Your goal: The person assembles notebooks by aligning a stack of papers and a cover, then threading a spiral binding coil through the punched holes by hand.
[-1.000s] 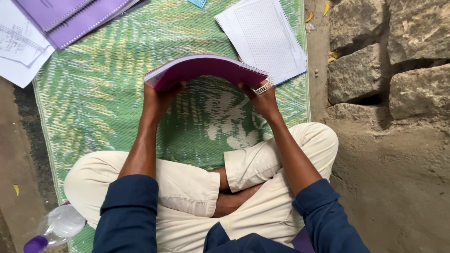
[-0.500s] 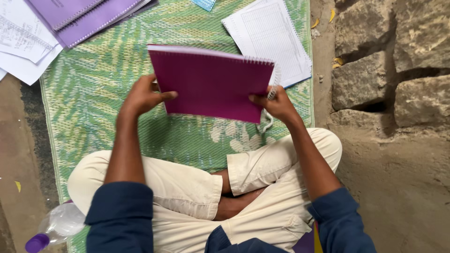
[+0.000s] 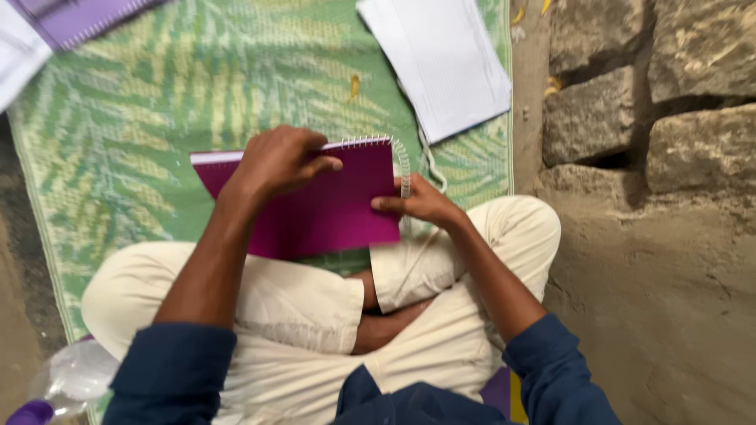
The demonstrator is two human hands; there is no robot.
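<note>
A closed magenta spiral notebook (image 3: 331,212) rests on my crossed legs in cream trousers, over a green woven mat (image 3: 134,149). My left hand (image 3: 277,161) lies on top of its cover near the upper edge, fingers curled over it. My right hand (image 3: 419,201) grips the notebook's right side, at the wire spiral binding. Both arms wear dark blue sleeves.
An open white ruled notebook (image 3: 441,63) lies on the mat ahead to the right. A purple notebook (image 3: 75,17) and loose papers sit at the top left. A rough stone wall (image 3: 654,94) stands right. A plastic bottle with purple cap (image 3: 67,382) lies by my left knee.
The notebook was held up, then lowered toward me onto my lap. My left hand shifted from its left edge onto the cover; the right stayed at the spiral side.
</note>
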